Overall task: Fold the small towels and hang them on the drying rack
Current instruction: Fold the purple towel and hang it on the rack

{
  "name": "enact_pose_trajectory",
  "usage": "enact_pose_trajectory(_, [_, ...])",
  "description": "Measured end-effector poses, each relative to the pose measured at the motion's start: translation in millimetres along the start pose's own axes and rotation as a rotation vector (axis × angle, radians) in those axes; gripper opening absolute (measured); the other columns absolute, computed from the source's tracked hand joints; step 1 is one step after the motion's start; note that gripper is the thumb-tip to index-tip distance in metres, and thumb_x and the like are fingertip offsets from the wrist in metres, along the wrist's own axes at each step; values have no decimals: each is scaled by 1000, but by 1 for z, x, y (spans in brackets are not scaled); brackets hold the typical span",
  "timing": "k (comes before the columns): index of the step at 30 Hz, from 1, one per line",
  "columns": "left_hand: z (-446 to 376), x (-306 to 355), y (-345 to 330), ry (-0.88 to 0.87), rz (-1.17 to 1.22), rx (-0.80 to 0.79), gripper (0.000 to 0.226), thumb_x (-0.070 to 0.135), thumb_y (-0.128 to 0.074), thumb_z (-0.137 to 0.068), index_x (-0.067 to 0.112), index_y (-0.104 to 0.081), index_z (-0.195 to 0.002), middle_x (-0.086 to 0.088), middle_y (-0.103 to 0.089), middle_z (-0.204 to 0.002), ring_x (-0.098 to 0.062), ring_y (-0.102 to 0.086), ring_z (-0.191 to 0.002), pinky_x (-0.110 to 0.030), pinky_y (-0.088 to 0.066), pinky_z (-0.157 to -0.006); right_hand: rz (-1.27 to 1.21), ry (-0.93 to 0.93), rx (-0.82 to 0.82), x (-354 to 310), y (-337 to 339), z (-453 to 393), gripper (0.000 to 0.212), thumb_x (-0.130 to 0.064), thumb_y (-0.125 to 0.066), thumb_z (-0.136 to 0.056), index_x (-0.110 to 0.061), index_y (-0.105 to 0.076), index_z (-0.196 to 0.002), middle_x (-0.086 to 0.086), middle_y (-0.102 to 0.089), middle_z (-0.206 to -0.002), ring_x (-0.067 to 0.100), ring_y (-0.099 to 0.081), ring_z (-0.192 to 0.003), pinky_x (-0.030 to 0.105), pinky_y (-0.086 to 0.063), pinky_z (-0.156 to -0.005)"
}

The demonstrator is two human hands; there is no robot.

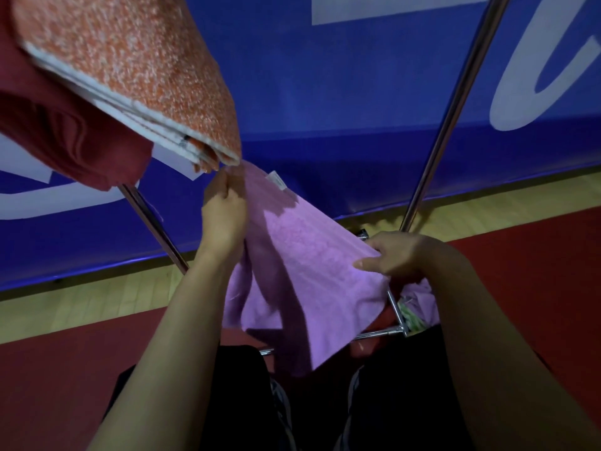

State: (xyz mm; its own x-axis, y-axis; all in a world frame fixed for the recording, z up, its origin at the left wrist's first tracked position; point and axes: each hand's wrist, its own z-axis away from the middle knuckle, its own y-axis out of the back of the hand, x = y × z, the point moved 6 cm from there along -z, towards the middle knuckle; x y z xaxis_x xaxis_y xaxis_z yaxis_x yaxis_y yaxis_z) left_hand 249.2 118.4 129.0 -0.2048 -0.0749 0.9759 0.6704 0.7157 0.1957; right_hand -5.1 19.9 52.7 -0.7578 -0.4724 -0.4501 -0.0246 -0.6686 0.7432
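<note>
A small purple towel (302, 271) is stretched between my two hands in the middle of the view. My left hand (224, 213) pinches its upper corner, near a white label. My right hand (396, 255) grips its right edge, thumb on top. The lower part of the towel hangs loose over my legs. A folded orange-speckled towel (130, 70) and a dark red towel (71, 138) hang on the drying rack at the upper left. The rack's metal poles (455, 112) rise on the right and left.
A blue banner with white lettering (325, 92) stands right behind the rack. Low rack bars and a corner joint (398, 320) sit by my right wrist, with more purple cloth (422, 297) beside them. The floor is wood and red mat.
</note>
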Motion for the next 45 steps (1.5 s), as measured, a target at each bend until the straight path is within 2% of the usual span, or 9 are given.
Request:
enact_pose_trajectory(5, [-1,-7,11,86,97,81,37,44,-47,-109,17,-62,-89,-10,-57,-86,-18,-53,-82,-37,-44,-70,17,-21,-118,-4,-6,3,30,-37,-56,-104,-18,-67,-125,-3,-62,-105,19,-59,-100,27,-44,-84])
enact_pose_trajectory(10, [1,0,2,-59,-163,-91,45,53,-47,-105,12,-65,-100,-7,-72,-93,-18,-65,-84,-39,-51,-74,49,-6,126,-2,10,-1,25,-38,-49,-106,-25,-60,-87,-2,-63,-96,21,-60,-94,31,-42,-79])
enact_pose_trajectory(18, [48,20,-49,-389,-346,-422,25,25,-41,-112,26,-51,-135,13,-65,-78,-15,-61,-70,-33,-44,-67,-1023,195,251,-32,19,5,28,-22,-52,-107,-2,-72,-112,16,-76,-103,20,-70,-90,33,-56,-83])
enact_pose_trajectory(21, [68,27,-67,-477,-350,-585,20,11,-42,-108,22,-53,-121,10,-60,-76,-2,-53,-63,-27,-39,-64,-1344,236,228,-40,19,0,26,-12,-52,-105,8,-65,-118,22,-69,-105,25,-68,-92,33,-57,-84])
enact_pose_trajectory(24, [77,23,-79,-474,-352,-621,11,5,-42,-107,11,-52,-110,17,-53,-73,9,-51,-64,-11,-35,-62,-1353,192,233,-43,21,2,19,-12,-51,-106,-1,-66,-112,18,-68,-98,21,-68,-82,29,-58,-69])
enact_pose_trajectory(29, [72,11,-81,-410,-344,-549,10,13,-52,-105,20,-59,-107,6,-68,-85,-8,-57,-68,-28,-48,-68,-1331,209,241,-42,21,5,23,-12,-51,-106,1,-66,-118,17,-73,-105,21,-72,-90,30,-61,-68])
enact_pose_trajectory(34, [59,5,-66,-286,-251,-402,10,21,-65,-101,25,-74,-105,16,-74,-78,-6,-67,-69,-26,-49,-62,-1154,116,460,-24,30,5,21,-19,-61,-102,-11,-72,-118,18,-74,-113,35,-71,-109,42,-61,-88])
enact_pose_trajectory(38, [62,3,-65,-282,-258,-373,24,21,-69,-98,30,-64,-120,12,-69,-60,-11,-57,-51,-23,-44,-56,-999,56,553,-26,30,12,25,-19,-64,-100,-23,-65,-125,8,-70,-111,18,-70,-80,27,-58,-59])
enact_pose_trajectory(45, [75,3,-78,-355,-317,-440,28,24,-68,-99,32,-61,-125,9,-80,-81,-14,-71,-68,-34,-55,-70,-1051,154,451,-50,22,16,22,-2,-48,-102,-13,-60,-116,6,-76,-88,16,-71,-73,33,-63,-61])
